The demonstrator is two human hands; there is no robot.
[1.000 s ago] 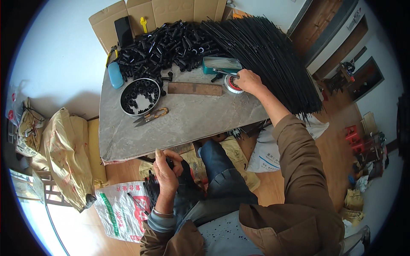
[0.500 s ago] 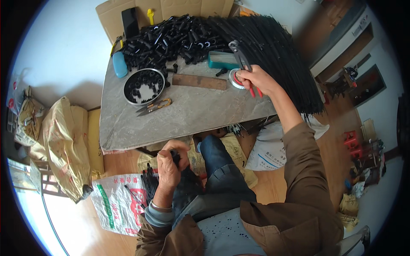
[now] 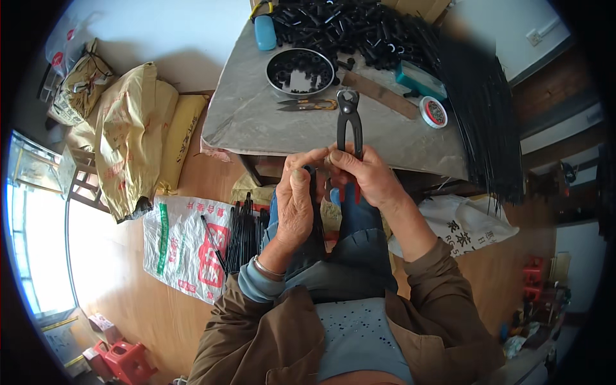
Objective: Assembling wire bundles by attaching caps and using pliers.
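Observation:
My right hand [image 3: 375,179] is closed around the red handles of black end-cutting pincers [image 3: 349,125], whose head points away from me over the table's near edge. Close beside it, my left hand [image 3: 295,205] is closed on a short black tube [image 3: 312,174]; most of the tube is hidden by the fingers. Both hands are above my lap, their fingertips almost meeting. A small round tin [image 3: 434,113] of tiny bits stands on the table. Thread snips [image 3: 308,104] lie below a round bowl [image 3: 285,90] of small black rings.
The grey table [image 3: 244,128] carries a heap of black plastic pieces [image 3: 346,25], long black rods [image 3: 478,109], a flat brown bar [image 3: 382,94] and a teal box [image 3: 418,82]. More black rods [image 3: 241,234] lie on a white sack [image 3: 183,247] at left. Yellow sacks [image 3: 125,141] lean by the wall.
My right hand has come back from the tin to my left hand, bringing the pincers. My left hand still grips the black tube. The view has shifted, putting the table higher in the picture.

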